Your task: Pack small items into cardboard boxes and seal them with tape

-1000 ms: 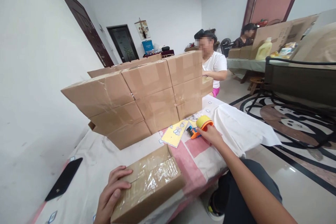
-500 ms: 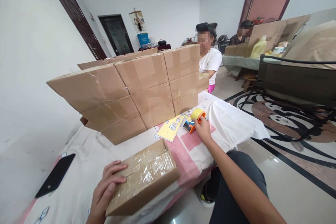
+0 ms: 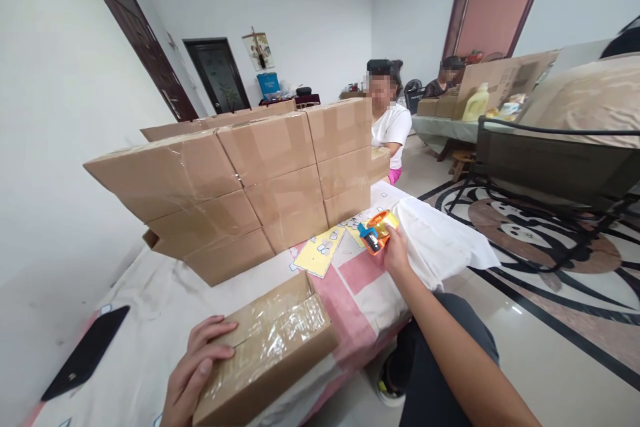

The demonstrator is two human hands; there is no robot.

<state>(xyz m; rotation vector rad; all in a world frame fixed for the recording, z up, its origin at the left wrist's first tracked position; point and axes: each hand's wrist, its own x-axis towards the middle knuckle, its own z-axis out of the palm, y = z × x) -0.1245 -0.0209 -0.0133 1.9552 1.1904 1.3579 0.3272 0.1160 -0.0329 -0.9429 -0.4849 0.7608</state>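
My left hand [image 3: 203,360] lies on the near left end of a cardboard box [image 3: 265,353], its fingers stretched out flat over the top. Shiny clear tape covers much of that top, and the far right end shows a raised edge. Over the table's right part, my right hand [image 3: 395,248] is closed round an orange and blue tape dispenser [image 3: 374,240] with a yellowish roll in it. The dispenser is tilted, and its blue end points left. Whether it touches the cloth I cannot tell.
A wall of stacked cardboard boxes [image 3: 280,173] stands across the table's far side. A black phone [image 3: 87,353] lies at the left on the patterned tablecloth [image 3: 165,327]. Behind the stack sits a person in a white shirt [image 3: 393,127]. A dark-framed chair [image 3: 550,160] is at the right.
My right hand has turned the tape dispenser and raised it slightly, so its blue end now faces up and left. My left hand stays on the box. The whole view has shifted a little.
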